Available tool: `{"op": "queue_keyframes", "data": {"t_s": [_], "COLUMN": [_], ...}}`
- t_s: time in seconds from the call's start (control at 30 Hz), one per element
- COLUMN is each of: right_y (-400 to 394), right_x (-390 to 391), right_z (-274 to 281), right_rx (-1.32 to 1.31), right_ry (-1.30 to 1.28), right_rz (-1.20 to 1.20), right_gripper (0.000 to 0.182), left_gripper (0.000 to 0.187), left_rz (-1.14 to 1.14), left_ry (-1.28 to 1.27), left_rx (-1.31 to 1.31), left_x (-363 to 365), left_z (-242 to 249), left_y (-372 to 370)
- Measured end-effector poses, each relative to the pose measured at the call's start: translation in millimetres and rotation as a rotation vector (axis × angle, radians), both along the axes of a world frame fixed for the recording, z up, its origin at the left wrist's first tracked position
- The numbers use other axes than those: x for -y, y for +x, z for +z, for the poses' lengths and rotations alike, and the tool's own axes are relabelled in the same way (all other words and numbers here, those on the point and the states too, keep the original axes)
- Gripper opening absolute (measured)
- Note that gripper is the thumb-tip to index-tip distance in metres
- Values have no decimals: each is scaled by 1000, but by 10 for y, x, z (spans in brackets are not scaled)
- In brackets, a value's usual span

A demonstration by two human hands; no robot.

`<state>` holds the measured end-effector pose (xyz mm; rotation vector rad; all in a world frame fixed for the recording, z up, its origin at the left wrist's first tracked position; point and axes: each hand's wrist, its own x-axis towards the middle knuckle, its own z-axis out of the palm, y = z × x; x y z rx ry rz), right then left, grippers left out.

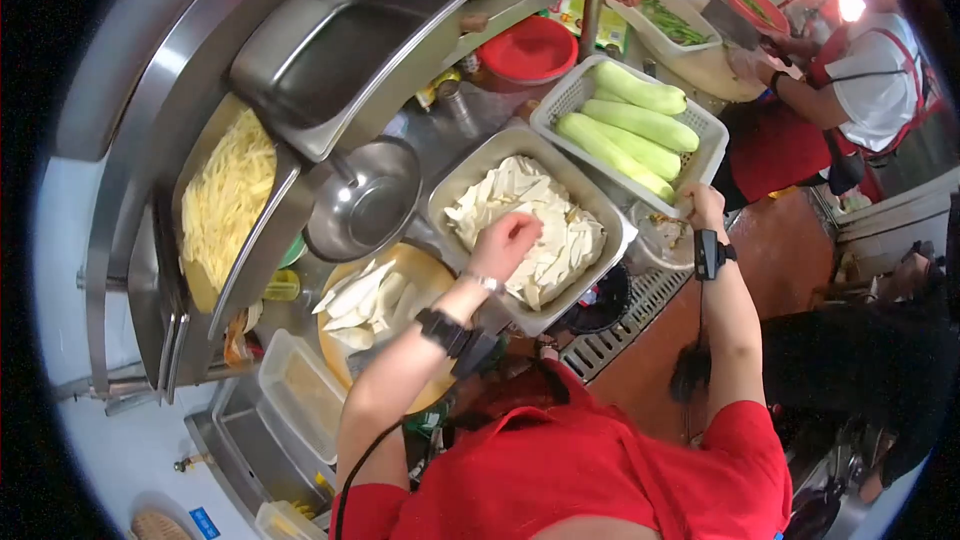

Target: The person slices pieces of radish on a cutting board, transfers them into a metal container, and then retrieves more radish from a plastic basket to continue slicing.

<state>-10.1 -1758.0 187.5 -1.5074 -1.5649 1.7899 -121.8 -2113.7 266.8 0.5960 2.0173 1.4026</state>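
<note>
My left hand (505,245) is over a deep metal tray (612,232) of thin white slices (555,240). Its fingers are curled in; whether a slice is between them is hidden. At the near corner of a white plastic basket (712,145), my right hand (705,204) has its fingers closed on the rim. Several long pale green gourds (640,130) lie in that basket. Just below the right hand is a clear bowl (663,240). Larger white pieces (365,302) rest on a round yellowish cutting board (425,265), partly behind my left forearm.
A metal pan of yellow strips (228,210) and a large metal pan (345,40) stand on the raised shelf at left. Beside them is a metal ladle (365,200). A red basin (528,48) sits behind. A co-worker (850,80) works at the upper right.
</note>
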Motion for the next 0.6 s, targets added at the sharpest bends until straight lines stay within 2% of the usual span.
{"op": "queue_keyframes", "data": {"t_s": [0.03, 0.07, 0.13, 0.17, 0.23, 0.27, 0.33, 0.37, 0.5, 0.53, 0.57, 0.6], "right_y": [84, 185, 360, 450, 574, 647, 761, 818, 1026, 1080, 1152, 1232], "right_x": [-33, -62, 15, 32, 24, 33, 202, 249, 502, 535, 602, 719], "right_z": [9, 14, 196, 242, 269, 294, 503, 492, 715, 724, 747, 799], "right_rx": [-74, -145, -133, -164, -210, -194, -206, -233, -266, -271, -325, -375], "right_ry": [-2, -3, 11, 17, -7, -2, 23, 44, 90, 94, 115, 135], "right_rz": [-27, -55, -91, -88, -152, -163, -162, -198, -218, -221, -246, -267], "right_gripper": [19, 18, 19, 20, 22, 22, 18, 20, 25, 25, 31, 37], "left_gripper": [24, 24, 33, 33, 40, 43, 42, 38, 34, 34, 34, 34], "left_rz": [42, 27, 55, 45, 242, 218, 217, 257, 280, 249, 220, 223], "left_ry": [34, 34, 156, 155, 132, 71, 118, 94, 188, 112, 36, 37], "left_rx": [148, 157, 664, 680, 954, 939, 816, 664, 534, 384, 237, 240], "left_x": [-230, -460, -904, -1107, -1494, -1683, -1853, -1974, -2043, -2041, -2017, -1992], "left_z": [-25, -92, -274, -328, -299, -450, -416, -544, -512, -463, -420, -416], "left_y": [-78, -150, -205, -157, -19, -14, 97, 135, 300, 326, 371, 396]}}
